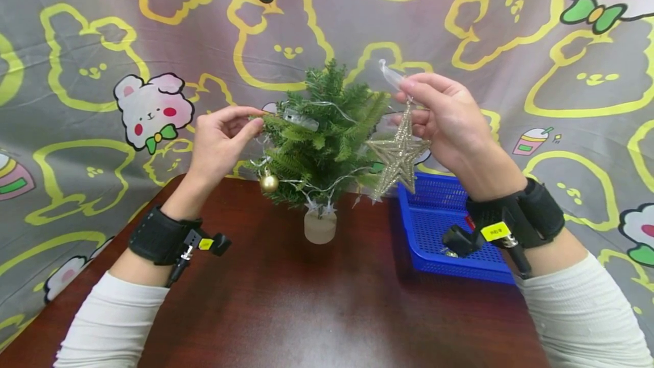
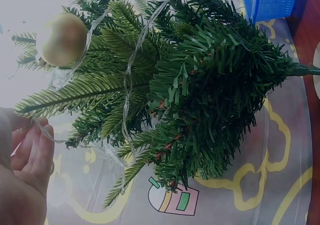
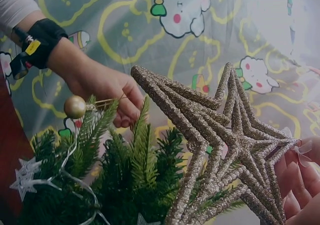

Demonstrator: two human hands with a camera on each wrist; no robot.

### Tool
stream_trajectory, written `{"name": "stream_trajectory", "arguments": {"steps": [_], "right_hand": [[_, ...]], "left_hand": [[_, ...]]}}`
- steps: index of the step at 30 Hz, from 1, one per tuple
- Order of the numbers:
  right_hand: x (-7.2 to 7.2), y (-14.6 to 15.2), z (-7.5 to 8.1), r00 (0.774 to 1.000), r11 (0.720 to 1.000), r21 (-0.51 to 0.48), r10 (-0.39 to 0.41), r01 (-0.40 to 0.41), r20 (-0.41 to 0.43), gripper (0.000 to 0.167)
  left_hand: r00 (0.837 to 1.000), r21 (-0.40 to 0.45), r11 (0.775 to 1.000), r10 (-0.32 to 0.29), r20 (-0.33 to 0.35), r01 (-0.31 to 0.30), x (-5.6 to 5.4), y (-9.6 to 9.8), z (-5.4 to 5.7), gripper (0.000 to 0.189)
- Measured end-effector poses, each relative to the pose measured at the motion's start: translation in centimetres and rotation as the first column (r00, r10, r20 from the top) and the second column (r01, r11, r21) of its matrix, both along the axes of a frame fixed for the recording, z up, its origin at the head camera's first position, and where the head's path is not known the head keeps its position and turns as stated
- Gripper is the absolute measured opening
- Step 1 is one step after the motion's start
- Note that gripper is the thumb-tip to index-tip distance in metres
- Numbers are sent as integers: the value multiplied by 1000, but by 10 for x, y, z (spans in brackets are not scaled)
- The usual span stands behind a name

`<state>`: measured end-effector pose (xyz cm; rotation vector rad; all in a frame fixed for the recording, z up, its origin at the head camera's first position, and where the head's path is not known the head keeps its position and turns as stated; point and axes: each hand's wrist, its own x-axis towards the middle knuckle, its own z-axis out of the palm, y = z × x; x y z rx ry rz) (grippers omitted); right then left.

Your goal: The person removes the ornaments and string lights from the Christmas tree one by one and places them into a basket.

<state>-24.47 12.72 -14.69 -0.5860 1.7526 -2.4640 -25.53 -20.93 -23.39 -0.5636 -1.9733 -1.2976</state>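
Note:
A small artificial Christmas tree [image 1: 327,146] stands upright on a pale round base [image 1: 320,227]. My left hand [image 1: 219,139] pinches the tip of a green branch [image 2: 75,92] on the tree's left side, between thumb and forefinger. Just below it hangs a gold ball ornament [image 1: 268,182]. To the right of the tree, my right hand [image 1: 449,118] holds a glittery gold star [image 1: 401,155] by the white ribbon [image 1: 390,75] at its top point. The star hangs down, overlapping the right branches in the head view. A clear string of lights [image 2: 131,80] winds through the branches.
A blue plastic basket [image 1: 416,243] sits on the dark wooden table [image 1: 255,311] under my right forearm, with a few small items inside, partly hidden. Behind the tree rises a grey cloth backdrop [image 1: 168,72] with yellow cartoon outlines.

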Motion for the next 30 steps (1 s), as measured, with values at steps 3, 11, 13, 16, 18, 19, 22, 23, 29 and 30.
{"name": "stream_trajectory", "arguments": {"steps": [3,11,13,16,18,19,22,23,29,30], "right_hand": [[1,4,-2,1000,1000,-14,19,-19,-12,5],[2,15,-6,999,999,-15,40,-41,-27,5],[2,17,-8,999,999,-14,39,-40,-26,6],[2,20,-10,999,999,-7,34,-34,-30,6],[3,23,-12,999,1000,-1,27,-27,-35,7],[3,24,-13,999,1000,1,23,-23,-36,7],[4,29,-16,999,1000,11,8,-8,-34,7],[4,31,-17,999,1000,20,0,1,-34,7],[5,44,-25,999,998,60,-21,23,-31,7],[4,46,-27,999,998,61,-22,24,-29,7]], "left_hand": [[1000,13,1000,-9,1,9,-1,0,-1,19],[1000,40,999,-26,6,26,-2,-1,-2,19],[1000,39,999,-27,7,26,-2,-1,-2,19],[1000,37,999,-27,9,26,-2,-1,-2,19],[1000,37,999,-27,10,27,-1,-1,-1,19],[1000,37,999,-27,11,27,-1,-1,-1,19],[1000,33,999,-20,14,20,-1,-1,-1,19],[1000,32,999,-18,15,18,-1,-1,-1,19],[1000,32,999,-13,21,13,-3,-2,-2,20],[1000,31,999,-13,21,12,-3,-2,-2,20]]}}
